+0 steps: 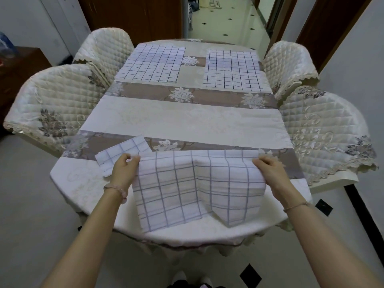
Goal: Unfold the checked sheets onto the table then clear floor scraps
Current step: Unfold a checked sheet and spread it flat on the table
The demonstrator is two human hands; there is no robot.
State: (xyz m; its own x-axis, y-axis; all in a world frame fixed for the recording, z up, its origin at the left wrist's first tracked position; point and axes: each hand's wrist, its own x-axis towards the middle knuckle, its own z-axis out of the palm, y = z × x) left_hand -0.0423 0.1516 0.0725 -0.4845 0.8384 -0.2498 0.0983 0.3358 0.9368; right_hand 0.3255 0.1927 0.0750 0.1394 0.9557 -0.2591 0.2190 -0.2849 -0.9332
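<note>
Over the near edge of the table (187, 119), a checked sheet (187, 190) hangs stretched between two hands, part-folded, a crease down its middle and its lower edge drooping onto the tablecloth. Left hand (124, 169) pinches the top left corner; right hand (268, 169) grips the top right. Just beside the left hand lies a still-folded sheet (122, 151). Two unfolded sheets, one far left (151, 63) and one far right (232, 68), lie flat between quilted chairs (54, 104).

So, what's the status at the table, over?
Left hand and right hand each pinch a top corner of the near sheet, part unfolded. Far-left sheet, far-right sheet lie flat. Folded sheet crowds left hand.
</note>
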